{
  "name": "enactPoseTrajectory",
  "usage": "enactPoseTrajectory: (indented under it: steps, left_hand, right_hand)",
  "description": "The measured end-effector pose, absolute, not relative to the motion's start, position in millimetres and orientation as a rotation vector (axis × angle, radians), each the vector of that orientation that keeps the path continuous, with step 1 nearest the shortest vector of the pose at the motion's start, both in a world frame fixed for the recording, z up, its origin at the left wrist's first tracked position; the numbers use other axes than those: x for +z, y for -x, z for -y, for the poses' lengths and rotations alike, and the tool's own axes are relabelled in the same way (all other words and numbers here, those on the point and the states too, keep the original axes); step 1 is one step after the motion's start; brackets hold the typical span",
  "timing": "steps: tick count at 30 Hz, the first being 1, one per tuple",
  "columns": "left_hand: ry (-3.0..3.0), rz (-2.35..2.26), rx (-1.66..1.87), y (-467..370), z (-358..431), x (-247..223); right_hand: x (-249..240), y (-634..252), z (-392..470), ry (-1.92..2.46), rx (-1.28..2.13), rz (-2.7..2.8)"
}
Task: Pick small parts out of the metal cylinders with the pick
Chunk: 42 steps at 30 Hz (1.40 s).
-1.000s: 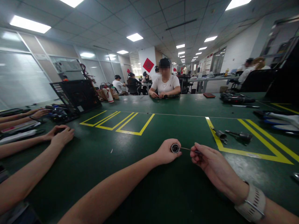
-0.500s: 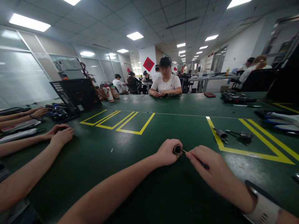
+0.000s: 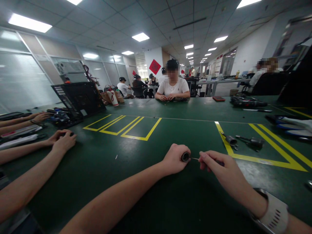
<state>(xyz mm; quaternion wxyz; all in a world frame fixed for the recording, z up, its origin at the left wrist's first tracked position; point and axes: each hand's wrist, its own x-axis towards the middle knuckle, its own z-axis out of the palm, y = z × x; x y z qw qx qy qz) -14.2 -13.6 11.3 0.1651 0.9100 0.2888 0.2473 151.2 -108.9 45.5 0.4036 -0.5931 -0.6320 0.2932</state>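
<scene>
My R hand (image 3: 220,170): closed, pinching the dark handle of a thin metal-shafted tool (image 3: 195,158); since 0.5 s ago my fingers slid back along the handle, so more bare shaft shows btwn my two hands.
My L hand (image 3: 174,159): fist wrapped round a small black cylindrical part w/ a round metal-rimmed end (image 3: 185,157); same grip as before, barely shifted.
Part: end face points twd my R hand, tool tip meets it at the centre; can't tell if tip goes inside. Sits just above the dark green table mat (image 3: 151,195), near my edge, centre.
Wrist: white perforated strap (image 3: 275,214) on my R arm, more of it in view now vs. earlier.
L side: co-worker's hands (image 3: 62,139) resting together on the mat, well apart from mine.
Mid table: yellow taped outlines (image 3: 126,128); two dark metal pieces (image 3: 241,140) on the R yellow line.
Far: person in white T-shirt (image 3: 173,87) seated opposite, hands on table.
</scene>
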Motion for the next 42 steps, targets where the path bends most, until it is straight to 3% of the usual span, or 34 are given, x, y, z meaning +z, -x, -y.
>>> enactPoseTrajectory:
  steps: [7, 15, 24, 32, 38, 42]
  left_hand:
    - [-2.460, -0.872, 0.779, 14, 9, 8]
    - [-2.510, -0.855, 0.792, 15, 8, 9]
    - [-3.128, -1.046, 0.401, 23, 2, 27]
    - [-3.449, -0.869, 0.139, 17, 2, 33]
    - [-3.010, -1.097, 0.414, 27, -9, 24]
    - [-2.577, -0.971, 0.705, 32, -19, 12]
  right_hand:
    - [42, -152, 111, 1.411, 0.826, 1.455]
    - [44, -148, 112, 1.469, 0.682, 1.545]
    - [37, -148, 106, 1.507, 0.736, 1.642]
    - [35, -144, 104, 1.488, 0.817, 1.636]
    - [32, -148, 104, 1.519, 0.840, 1.581]
    - [26, -153, 106, 1.468, 0.848, 1.444]
